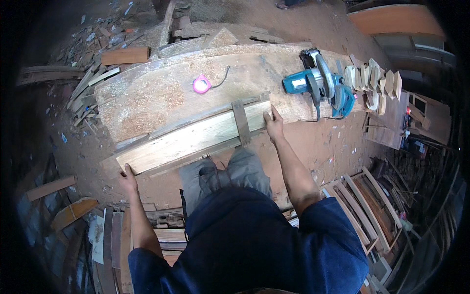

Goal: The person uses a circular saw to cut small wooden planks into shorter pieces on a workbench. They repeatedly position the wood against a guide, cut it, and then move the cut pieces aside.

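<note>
A long pale wooden board [186, 140] lies slanted in front of me, its right end farther away than its left. My left hand [128, 180] is closed on the near left end, thumb on the top face and fingers out of sight at the edge. At the far right end, my right hand [274, 124] grips the board's corner. A darker wooden crosspiece [241, 122] lies across the board near my right hand. Grey-brown wooden strips [182, 161] run along its long sides, like a frame or jig.
Beyond the board is a sawdust-covered wooden worktop [254, 66]. On it are a pink tape measure [201, 84] with a dark strap and a teal circular saw [320, 83]. Pale wood offcuts [376, 82] sit at its right end. Stacked timber [360, 210] stands on the right, scraps [93, 90] on the left.
</note>
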A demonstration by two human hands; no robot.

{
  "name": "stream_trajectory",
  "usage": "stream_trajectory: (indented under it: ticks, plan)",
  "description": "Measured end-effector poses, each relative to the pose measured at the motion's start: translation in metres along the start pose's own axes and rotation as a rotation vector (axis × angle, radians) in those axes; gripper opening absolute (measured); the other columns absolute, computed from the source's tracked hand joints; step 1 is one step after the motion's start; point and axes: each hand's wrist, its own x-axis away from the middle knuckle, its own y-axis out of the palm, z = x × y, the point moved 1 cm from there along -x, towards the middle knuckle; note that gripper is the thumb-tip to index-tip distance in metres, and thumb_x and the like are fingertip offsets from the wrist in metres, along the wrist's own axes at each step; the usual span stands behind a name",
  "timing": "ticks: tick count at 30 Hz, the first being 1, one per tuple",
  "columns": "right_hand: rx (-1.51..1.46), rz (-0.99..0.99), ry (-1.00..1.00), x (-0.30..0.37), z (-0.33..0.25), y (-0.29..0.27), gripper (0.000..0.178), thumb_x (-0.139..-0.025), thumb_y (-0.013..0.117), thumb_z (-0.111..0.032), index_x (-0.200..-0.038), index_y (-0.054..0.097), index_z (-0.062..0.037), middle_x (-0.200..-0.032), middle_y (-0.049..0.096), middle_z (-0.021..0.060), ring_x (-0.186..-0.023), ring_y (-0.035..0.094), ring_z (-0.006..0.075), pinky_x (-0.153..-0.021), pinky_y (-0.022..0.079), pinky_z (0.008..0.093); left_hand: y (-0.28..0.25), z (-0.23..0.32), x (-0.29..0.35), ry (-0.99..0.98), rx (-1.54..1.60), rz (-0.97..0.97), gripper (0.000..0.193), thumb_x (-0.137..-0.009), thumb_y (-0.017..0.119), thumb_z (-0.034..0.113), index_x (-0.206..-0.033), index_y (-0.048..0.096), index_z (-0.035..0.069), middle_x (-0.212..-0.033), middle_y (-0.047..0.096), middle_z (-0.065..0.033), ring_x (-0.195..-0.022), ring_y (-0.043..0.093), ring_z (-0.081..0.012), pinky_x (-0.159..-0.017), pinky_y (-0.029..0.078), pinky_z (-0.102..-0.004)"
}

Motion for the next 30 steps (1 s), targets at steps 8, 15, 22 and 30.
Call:
stream_trajectory:
  ticks: [8, 15, 22, 30]
  plan:
    - [0.128, -0.154, -0.156, -0.004, -0.006, -0.020, 0.055, -0.098, 0.067, -0.010, -0.149, 0.049, 0.0032, -0.137, 0.064, 0.0165, -0.123, 0.061, 0.0205, -0.105, 0.048, 0.0312, 0.060, 0.212, 0.078, 0.986, -0.087, -0.300, 0.106, -0.074, 0.080, 0.063, -0.144, 0.044, -0.008, -0.148, 0.044, -0.0316, -0.140, 0.037, -0.0494, -0.118, 0.025, -0.0609]
    - [0.096, -0.017, -0.041, -0.003, 0.009, -0.004, 0.045, -0.101, 0.061, -0.011, -0.144, 0.057, 0.0008, -0.126, 0.071, 0.0124, -0.109, 0.065, 0.0163, -0.097, 0.051, 0.0305, 0.117, 0.325, 0.137, 1.092, -0.425, -0.600, 0.126, -0.063, 0.087, 0.060, -0.157, 0.030, -0.002, -0.156, 0.037, -0.0208, -0.145, 0.032, -0.0424, -0.124, 0.017, -0.0591]
    - [0.178, -0.008, -0.153, -0.003, 0.011, 0.000, 0.047, -0.102, 0.061, -0.011, -0.146, 0.054, 0.0027, -0.140, 0.062, 0.0183, -0.122, 0.061, 0.0205, -0.106, 0.046, 0.0315, 0.127, 0.313, 0.128, 1.168, -0.298, -0.601, 0.123, -0.060, 0.089, 0.049, -0.155, 0.031, -0.004, -0.152, 0.040, -0.0201, -0.139, 0.037, -0.0392, -0.121, 0.024, -0.0551]
    - [0.138, -0.100, -0.098, -0.014, 0.025, -0.005, 0.044, -0.103, 0.059, -0.015, -0.144, 0.056, 0.0029, -0.139, 0.063, 0.0184, -0.127, 0.059, 0.0230, -0.109, 0.044, 0.0319, 0.124, 0.320, 0.135, 1.117, -0.361, -0.635, 0.120, -0.066, 0.087, 0.047, -0.156, 0.028, -0.006, -0.154, 0.036, -0.0211, -0.143, 0.032, -0.0414, -0.124, 0.016, -0.0595]
